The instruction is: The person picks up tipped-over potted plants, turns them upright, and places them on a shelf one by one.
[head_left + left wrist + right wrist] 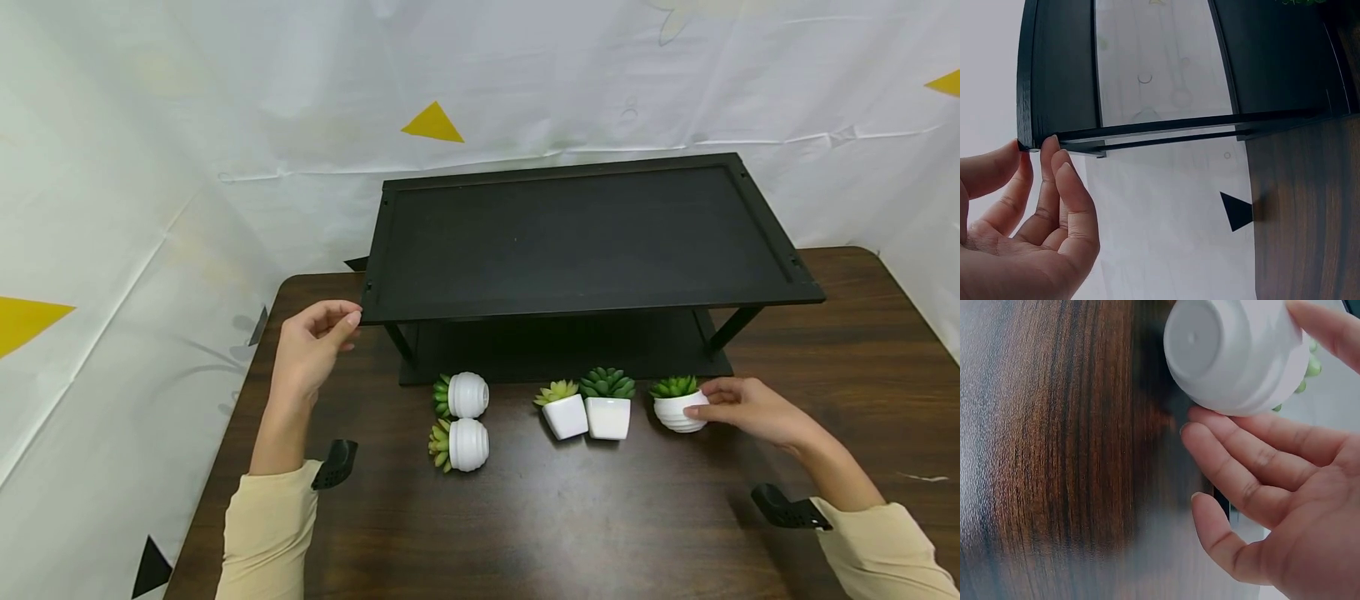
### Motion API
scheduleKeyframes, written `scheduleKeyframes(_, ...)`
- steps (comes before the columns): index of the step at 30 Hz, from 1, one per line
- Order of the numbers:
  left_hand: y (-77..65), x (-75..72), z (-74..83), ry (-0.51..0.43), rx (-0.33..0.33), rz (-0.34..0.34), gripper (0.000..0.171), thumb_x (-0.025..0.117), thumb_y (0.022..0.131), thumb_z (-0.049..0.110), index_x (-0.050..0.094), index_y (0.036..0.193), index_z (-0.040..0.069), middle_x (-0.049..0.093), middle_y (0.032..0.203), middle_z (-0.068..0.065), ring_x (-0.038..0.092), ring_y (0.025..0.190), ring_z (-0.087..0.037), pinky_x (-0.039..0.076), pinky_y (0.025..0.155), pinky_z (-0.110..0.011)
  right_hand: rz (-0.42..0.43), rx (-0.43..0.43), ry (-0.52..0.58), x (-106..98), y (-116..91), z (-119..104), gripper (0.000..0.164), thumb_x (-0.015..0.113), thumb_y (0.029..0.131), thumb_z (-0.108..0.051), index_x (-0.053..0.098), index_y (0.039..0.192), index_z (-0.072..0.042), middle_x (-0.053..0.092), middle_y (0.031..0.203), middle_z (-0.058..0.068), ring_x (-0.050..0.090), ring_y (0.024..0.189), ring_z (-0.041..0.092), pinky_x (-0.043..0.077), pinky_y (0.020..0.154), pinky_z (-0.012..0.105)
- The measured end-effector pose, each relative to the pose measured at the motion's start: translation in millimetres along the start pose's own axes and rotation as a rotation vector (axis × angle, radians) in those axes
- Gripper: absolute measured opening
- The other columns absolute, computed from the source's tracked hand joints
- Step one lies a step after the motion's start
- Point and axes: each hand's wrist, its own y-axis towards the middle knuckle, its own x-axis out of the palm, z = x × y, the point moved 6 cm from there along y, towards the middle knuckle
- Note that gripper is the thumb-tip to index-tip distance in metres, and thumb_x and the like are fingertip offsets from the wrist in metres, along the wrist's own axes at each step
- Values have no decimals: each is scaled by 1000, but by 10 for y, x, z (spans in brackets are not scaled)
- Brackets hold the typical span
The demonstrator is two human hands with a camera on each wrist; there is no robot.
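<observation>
Green succulent (673,387), ribbed round white pot (675,414): pinched between right fingers (1229,465). Black shelf (585,242): corner (1027,132) pinched between left fingers (1079,200).

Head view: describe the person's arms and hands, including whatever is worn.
The left hand and right hand are bare, with no gloves or rings visible. The left sleeve and right sleeve are plain pale yellow, ending short of the wrists. A curved black device juts from each sleeve's end. No cables show.
</observation>
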Motion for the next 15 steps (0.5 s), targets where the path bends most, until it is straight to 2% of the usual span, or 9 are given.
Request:
scheduleKeyframes(3,1,1,0,0,-5,0,27,60,92,19,62,109,-3,59,90,-3,58,79,-11,50,72,-20,-13,-20,10,5,-9,-5,58,65,88,-24,45,121,19,58,108,21,57,96,26,50,75,33)
scheduleKeyframes(8,-3,3,1,6,-10,-2,28,60,92,19,62,109,-2,59,94,-7,58,79,-10,50,73,-21,-19,-36,7,2,-35,3,57,69,85,-23,46,119,17,57,107,20,56,95,26,49,73,31)
scheduleKeyframes(15,-4,0,5,5,-4,-7,28,60,92,19,62,109,-2,59,90,-1,58,80,-10,51,74,-23,-15,-87,-14,4,-48,4,62,73,81,-18,43,122,18,56,110,22,55,99,29,49,74,28)
